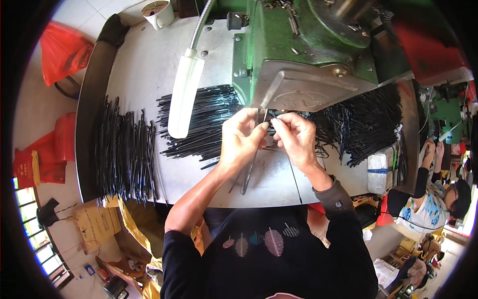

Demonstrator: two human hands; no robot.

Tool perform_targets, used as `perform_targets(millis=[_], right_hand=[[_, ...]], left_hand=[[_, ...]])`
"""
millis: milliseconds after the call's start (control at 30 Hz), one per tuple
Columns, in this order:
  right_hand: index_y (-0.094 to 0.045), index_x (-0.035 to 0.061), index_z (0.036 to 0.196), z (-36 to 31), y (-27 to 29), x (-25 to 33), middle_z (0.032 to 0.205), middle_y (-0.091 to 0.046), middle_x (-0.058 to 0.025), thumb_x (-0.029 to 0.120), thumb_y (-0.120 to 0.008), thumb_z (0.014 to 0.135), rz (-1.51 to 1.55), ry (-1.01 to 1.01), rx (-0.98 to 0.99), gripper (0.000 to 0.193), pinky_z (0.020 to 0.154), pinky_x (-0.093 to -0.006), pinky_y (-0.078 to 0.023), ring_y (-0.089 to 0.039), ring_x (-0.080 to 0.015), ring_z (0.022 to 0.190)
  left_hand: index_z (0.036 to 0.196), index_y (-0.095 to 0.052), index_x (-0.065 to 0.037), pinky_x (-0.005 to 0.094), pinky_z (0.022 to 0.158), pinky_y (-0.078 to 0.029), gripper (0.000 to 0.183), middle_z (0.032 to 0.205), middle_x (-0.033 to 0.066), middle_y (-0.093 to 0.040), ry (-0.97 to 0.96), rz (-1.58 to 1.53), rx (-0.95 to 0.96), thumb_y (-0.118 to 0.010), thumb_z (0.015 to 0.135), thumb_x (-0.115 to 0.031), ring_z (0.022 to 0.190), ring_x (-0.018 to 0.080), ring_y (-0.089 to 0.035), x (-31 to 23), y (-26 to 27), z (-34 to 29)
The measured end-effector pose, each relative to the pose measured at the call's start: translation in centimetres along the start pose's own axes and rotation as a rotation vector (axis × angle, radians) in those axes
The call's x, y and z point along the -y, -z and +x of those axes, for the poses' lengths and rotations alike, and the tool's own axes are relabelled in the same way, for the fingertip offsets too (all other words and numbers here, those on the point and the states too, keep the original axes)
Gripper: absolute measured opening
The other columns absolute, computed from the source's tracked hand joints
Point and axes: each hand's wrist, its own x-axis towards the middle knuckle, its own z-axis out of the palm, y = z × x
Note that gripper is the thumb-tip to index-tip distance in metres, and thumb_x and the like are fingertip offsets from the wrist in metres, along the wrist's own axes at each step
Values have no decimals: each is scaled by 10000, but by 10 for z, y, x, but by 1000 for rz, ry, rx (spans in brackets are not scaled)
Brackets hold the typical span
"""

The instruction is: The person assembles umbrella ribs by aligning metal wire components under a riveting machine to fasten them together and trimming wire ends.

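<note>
Under the head of a green machine [308,65], my two hands meet at its lower front edge. My left hand [241,139] is closed in a pinch on a thin dark metal rod [249,174], which slants down toward the table's near edge. Thumb and finger of my right hand [298,139] pinch another thin black rod [294,177], its lower end pointing toward me. Where the fingertips come together, a small dark part shows; its details are hidden. Beside my left hand lies a pile of similar black rods [196,122].
More black rods form a bundle [124,149] at the table's left and a heap [373,122] at its right. A white lamp [185,97] hangs over the middle pile. A white mug [158,15] stands behind, a wrapped block [380,172] at right. Another person [423,204] sits at far right.
</note>
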Motion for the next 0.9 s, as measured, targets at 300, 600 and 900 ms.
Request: perform_targets(millis=[300, 600, 900], right_hand=[[-649, 4, 894, 3, -4, 1, 681, -620, -5, 148, -639, 870, 15, -37, 17, 146, 488, -197, -450, -571, -51, 590], [-650, -4, 908, 12, -2, -8, 739, -618, -21, 91, -623, 883, 293, -53, 35, 102, 481, -195, -418, -529, -58, 567], [-651, -4, 906, 14, -2, -4, 724, -607, -18, 92, -592, 906, 294, -49, 51, 113, 511, -214, -425, -517, -74, 568]], left_hand=[[1015, -532, -5, 215, 425, -432, 182, 689, 13, -546, 28, 54, 2, -566, 842, 38, 506, 52, -494, -9, -1, -1], [1017, -496, -21, 208, 425, -367, 181, 636, -14, -459, -101, 98, 106, -532, 842, 7, 506, 43, -445, -6, -1, 15], [989, -522, -26, 211, 438, -331, 186, 631, -33, -425, -87, 55, 124, -522, 808, 16, 497, 31, -394, -8, -1, 18]])
